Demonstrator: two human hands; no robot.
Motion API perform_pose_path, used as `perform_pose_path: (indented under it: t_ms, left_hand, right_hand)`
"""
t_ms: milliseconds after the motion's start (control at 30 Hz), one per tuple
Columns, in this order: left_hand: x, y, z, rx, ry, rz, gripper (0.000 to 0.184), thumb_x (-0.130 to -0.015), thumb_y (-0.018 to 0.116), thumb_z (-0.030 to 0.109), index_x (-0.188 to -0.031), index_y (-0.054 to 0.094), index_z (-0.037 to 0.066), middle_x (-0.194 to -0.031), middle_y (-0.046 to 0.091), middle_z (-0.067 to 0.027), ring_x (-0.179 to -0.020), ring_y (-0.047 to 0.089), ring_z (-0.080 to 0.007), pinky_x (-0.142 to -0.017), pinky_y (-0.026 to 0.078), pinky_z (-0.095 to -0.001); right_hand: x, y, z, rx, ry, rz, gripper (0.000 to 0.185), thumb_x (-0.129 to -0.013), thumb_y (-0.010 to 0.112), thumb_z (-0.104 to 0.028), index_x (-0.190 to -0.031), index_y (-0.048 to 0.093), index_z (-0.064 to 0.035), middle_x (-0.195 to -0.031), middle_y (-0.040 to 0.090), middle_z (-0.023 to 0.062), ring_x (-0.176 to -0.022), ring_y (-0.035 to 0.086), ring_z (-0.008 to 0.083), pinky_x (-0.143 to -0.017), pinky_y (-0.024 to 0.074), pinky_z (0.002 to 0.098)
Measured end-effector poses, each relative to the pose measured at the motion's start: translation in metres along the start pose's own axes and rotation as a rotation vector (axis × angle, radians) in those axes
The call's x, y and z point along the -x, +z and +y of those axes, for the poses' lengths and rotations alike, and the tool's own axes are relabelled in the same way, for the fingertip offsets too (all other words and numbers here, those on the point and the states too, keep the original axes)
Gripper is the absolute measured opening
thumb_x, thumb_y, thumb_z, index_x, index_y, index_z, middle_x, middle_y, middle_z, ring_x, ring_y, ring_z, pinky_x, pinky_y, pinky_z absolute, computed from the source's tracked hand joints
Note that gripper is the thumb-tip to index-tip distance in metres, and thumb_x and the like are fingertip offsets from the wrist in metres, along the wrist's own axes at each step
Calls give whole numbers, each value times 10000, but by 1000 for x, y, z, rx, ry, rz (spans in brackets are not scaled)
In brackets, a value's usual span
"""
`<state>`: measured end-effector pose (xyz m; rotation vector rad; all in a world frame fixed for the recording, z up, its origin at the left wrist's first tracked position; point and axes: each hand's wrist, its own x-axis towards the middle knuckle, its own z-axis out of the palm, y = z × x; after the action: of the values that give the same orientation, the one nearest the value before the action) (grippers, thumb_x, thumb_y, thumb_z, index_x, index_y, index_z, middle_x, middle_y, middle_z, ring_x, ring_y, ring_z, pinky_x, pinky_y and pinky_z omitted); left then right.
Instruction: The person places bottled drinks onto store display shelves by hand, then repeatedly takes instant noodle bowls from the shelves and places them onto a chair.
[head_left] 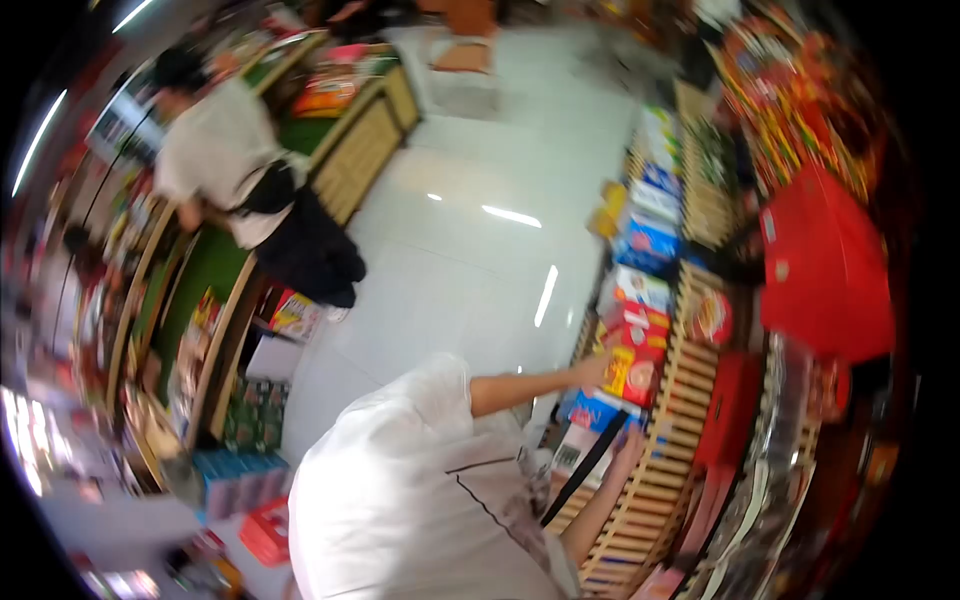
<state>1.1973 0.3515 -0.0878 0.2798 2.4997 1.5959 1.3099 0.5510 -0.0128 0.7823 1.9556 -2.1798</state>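
In the head view, the wearer's white shirt (400, 490) fills much of the lower middle, and the bottom edge cuts it off. The left hand (594, 370) is at the near side of a red and yellow pack (632, 374), which lies in a row of goods along a slatted wooden shelf (685, 400). The fingers seem to touch this pack, but they are blurred, so I cannot tell if they grip it or only rest there.

The right hand (628, 452) is lower, near the end of a black strip (585, 468) which crosses the goods at a slant. How wide its fingers are, and whether they hold the strip, I cannot tell. Between the two hands a blue pack (592, 412) shows, partly covered by the strip. The print on all packs is too blurred to read.

On the right, a large red object (825, 265) hides part of the goods behind it; it may be a bag or a box. At the upper left, another person (225, 150) leans over a green-lined shelf (208, 272); the hands there are hard to make out.
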Motion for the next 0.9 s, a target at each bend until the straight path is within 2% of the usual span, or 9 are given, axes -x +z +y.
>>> perform_pose_path:
  t_ms: [33, 133, 367, 433, 533, 633, 700, 833, 900]
  left_hand:
    - [-52, 24, -45, -237, 475, 296, 474, -735, 579, 261, -1124, 442, 28, -959, 534, -241, -863, 534, -389, -744, 433, -452]
    - [-95, -48, 88, 42, 42, -29, 394, -757, 585, 184, -1095, 485, 8, -999, 547, -209, -892, 553, -333, -766, 450, -410]
    - [-235, -25, 116, 268, 67, -118, 452, -829, 565, 193, -1201, 415, -16, -1183, 453, -218, -1079, 463, -293, -880, 400, -353]
    - [-277, -2, 100, 213, 146, 130, 466, -842, 559, 191, -1226, 394, -16, -1193, 440, -209, -1104, 446, -278, -877, 403, -350]
    - [-298, 1, 111, 746, -82, -276, 513, -850, 558, 206, -1261, 357, -25, -1235, 406, -188, -1073, 470, -257, -875, 407, -332]
    - [-275, -2, 107, 626, -166, -289, 506, -860, 552, 209, -1259, 355, -31, -1186, 462, -157, -996, 513, -216, -850, 424, -302]
    - [-244, 5, 53, 551, -138, -414, 434, -879, 522, 187, -1244, 382, -2, -1107, 523, -125, -928, 546, -185, -766, 461, -278]
    - [-138, -12, 86, 645, -187, -711, 468, -883, 510, 154, -1307, 351, 36, -1210, 481, -105, -1033, 517, -205, -881, 427, -311]
    - [-95, -14, 102, 185, 347, -931, 480, -863, 520, 124, -1303, 355, 24, -1278, 424, -131, -1128, 445, -228, -934, 368, -313]
  right_hand:
    - [-5, 16, -28, -55, -30, -2, 197, -879, 528, -280, -949, 587, -106, -704, 532, -61, -570, 449, 23, -492, 348, 161]
    - [-44, 39, -85, -22, -61, 109, 282, -855, 559, -223, -1095, 558, -76, -921, 607, 6, -745, 566, 91, -593, 429, 202]
    - [-171, 58, -155, -271, -97, 438, 422, -878, 533, -225, -1224, 429, -8, -1010, 571, 77, -796, 575, 143, -671, 491, 264]
    - [-214, 66, -156, -395, -144, 449, 503, -872, 546, -239, -1280, 371, -3, -1020, 557, 81, -825, 562, 135, -672, 479, 258]
    - [-247, 71, -138, -306, -151, 395, 427, -881, 517, -266, -1237, 404, -59, -940, 566, 57, -737, 584, 136, -603, 472, 241]
    - [-209, 94, -174, -357, -92, 415, 504, -857, 536, -230, -1277, 375, -4, -942, 530, 105, -837, 539, 190, -717, 453, 294]
    - [-218, 73, -48, 1113, -545, 666, 293, -856, 483, -164, -1088, 484, 15, -991, 528, 175, -973, 489, 297, -759, 442, 388]
    - [-64, 122, -33, -250, -168, 826, 621, -792, 640, -366, -1232, 383, -11, -964, 588, 86, -817, 593, 182, -671, 499, 340]
    - [16, 128, -48, -685, 185, 779, 696, -773, 642, -430, -1247, 351, -11, -935, 599, 119, -758, 615, 177, -626, 511, 305]
